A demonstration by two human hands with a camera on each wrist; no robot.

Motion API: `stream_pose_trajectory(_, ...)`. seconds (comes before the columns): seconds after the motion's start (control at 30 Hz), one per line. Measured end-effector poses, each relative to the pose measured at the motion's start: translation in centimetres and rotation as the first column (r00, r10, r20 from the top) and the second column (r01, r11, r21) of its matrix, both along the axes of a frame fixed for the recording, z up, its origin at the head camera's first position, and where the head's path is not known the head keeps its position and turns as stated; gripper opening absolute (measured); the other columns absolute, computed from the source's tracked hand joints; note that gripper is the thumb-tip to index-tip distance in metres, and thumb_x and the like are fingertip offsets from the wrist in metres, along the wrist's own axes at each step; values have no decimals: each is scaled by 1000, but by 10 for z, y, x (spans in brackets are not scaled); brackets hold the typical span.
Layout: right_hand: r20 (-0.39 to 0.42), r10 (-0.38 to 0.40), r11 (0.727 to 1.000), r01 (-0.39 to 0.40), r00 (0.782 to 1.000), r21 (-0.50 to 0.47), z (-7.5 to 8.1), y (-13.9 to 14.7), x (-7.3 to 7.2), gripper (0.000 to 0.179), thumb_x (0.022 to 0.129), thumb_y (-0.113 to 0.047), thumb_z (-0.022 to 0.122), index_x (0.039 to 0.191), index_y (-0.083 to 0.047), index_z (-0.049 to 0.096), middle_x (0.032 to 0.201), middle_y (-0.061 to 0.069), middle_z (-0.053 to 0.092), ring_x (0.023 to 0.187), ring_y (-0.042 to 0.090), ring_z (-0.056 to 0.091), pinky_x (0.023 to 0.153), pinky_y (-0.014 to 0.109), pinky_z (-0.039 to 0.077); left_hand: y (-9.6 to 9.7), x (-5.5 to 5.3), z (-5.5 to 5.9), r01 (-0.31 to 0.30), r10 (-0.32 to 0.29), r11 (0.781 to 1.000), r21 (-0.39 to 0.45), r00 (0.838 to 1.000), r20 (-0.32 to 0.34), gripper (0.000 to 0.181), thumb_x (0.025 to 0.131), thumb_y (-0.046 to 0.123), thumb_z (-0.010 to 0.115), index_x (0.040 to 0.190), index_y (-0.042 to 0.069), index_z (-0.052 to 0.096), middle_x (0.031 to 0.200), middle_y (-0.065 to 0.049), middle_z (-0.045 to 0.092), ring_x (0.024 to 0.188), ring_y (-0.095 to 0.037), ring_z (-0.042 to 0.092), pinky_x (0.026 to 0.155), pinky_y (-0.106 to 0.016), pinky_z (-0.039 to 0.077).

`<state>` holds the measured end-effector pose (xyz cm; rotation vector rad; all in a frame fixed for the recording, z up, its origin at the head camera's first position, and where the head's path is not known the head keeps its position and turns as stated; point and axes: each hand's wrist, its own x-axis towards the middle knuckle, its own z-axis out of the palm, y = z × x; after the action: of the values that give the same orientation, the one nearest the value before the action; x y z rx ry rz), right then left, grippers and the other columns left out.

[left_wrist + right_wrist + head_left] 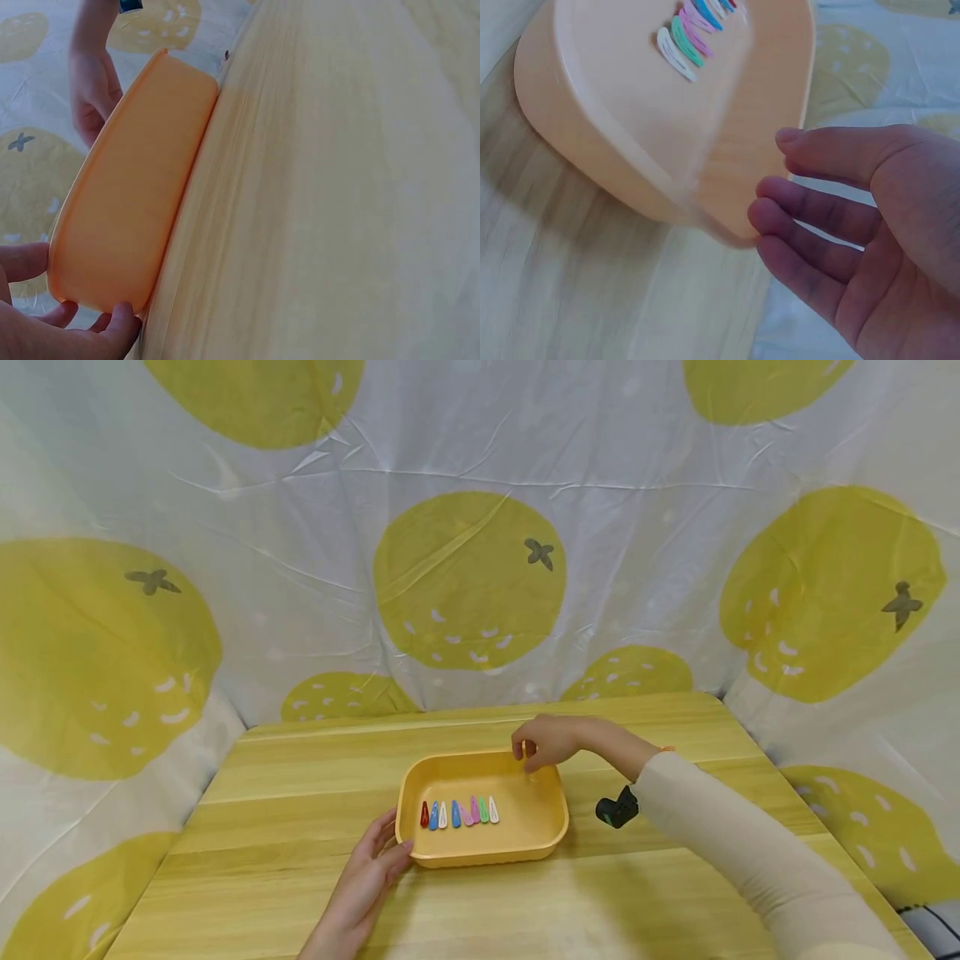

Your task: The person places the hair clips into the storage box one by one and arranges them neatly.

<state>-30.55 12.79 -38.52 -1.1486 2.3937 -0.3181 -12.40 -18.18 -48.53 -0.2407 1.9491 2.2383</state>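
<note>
A row of several coloured snap hair clips (pixel 474 810) lies in a shallow yellow-orange plastic tray (pixel 525 852), left of its middle. My left hand (pixel 367 868) grips the tray's front left corner, thumb near the rim and fingers along the outer wall. The left wrist view shows the same left hand (pixel 67 330) at the tray's near end. My right hand (pixel 551 739) is over the back right corner, fingers loosely bent. Seen in the right wrist view, the right hand (pixel 855 217) has its fingertips close to the rim, with nothing visible between them; contact there is unclear.
The tray stands on a wood-grain table (pixel 300 827). A pale curtain (pixel 637 560) with large yellow fruit prints hangs behind and at both sides. A black device (pixel 617 808) shows below my right wrist.
</note>
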Motion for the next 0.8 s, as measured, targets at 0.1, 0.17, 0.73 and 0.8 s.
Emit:
stream_pose_trajectory(0.1, -13, -3, 1000, 3, 1000, -2, 3, 8, -2, 21, 98, -18, 71, 115, -6, 68, 101, -3, 66, 83, 12, 61, 75, 31, 52, 0, 0, 0, 8, -8, 1000, 1, 1000, -5, 70, 103, 2, 56, 162, -1, 18, 164, -29, 17, 147, -44, 28, 117, -54, 32)
stream_pose_trajectory(0.17, -16, -7, 1000, 7, 1000, -8, 4, 12, -3, 21, 99, -18, 71, 115, -6, 68, 101, -3, 67, 82, 12, 61, 74, 31, 52, 0, -1, 0, 10, -10, 1000, 1, 1000, -3, 70, 103, 2, 56, 162, -1, 18, 165, -29, 17, 147, -44, 28, 117, -54, 32)
stream_pose_trajectory(0.73, 29, -121, 987, 123, 992, -104, 14, 71, -20, 19, 97, -12, 71, 114, -5, 66, 106, 6, 67, 97, 21, 64, 81, 38, 54, -1, 0, -1, 16, -16, 1000, 12, 1000, -11, 70, 104, 3, 55, 162, -1, 16, 164, -29, 17, 147, -44, 28, 117, -55, 31)
stream_pose_trajectory(0.8, 36, -132, 983, 135, 991, -126, 12, 81, -22, 19, 96, -10, 72, 113, -3, 66, 107, 9, 66, 98, 22, 64, 82, 38, 54, 0, 0, -2, 18, -18, 1000, 10, 1000, -10, 69, 104, 3, 55, 162, -1, 17, 164, -29, 17, 147, -43, 28, 117, -55, 31)
